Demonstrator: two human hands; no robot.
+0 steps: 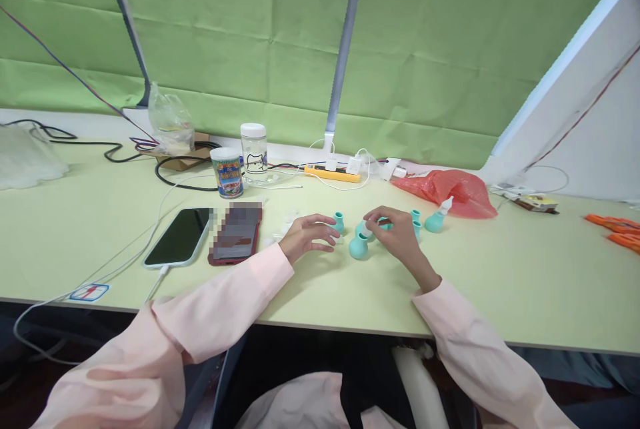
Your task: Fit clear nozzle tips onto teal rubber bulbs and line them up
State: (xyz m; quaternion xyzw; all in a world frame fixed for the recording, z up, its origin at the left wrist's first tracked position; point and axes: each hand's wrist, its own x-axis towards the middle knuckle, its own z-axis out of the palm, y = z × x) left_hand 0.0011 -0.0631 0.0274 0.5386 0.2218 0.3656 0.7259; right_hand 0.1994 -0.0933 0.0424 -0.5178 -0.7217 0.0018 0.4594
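Observation:
Small teal rubber bulbs with round bodies and open necks stand between and around my hands. My right hand (399,232) pinches a white nozzle (367,229) just above the neck of the nearest teal bulb (359,248); whether they touch I cannot tell. My left hand (311,234) hovers to the left, fingers apart, holding nothing I can see. Just behind its fingertips stands another open bulb (339,221). Small whitish pieces (289,220) lie behind my left hand, partly hidden. Right of my right hand, one teal bulb (434,222) carries a white pointed nozzle (447,205).
Two phones, one light-edged (179,237) and one red-cased (236,234), lie at left. Behind them stand a noodle cup (229,174) and a clear jar (255,155). A yellow power strip (333,174), red plastic bag (450,192) and orange-handled tools (615,223) are farther right. Cables cross the left side.

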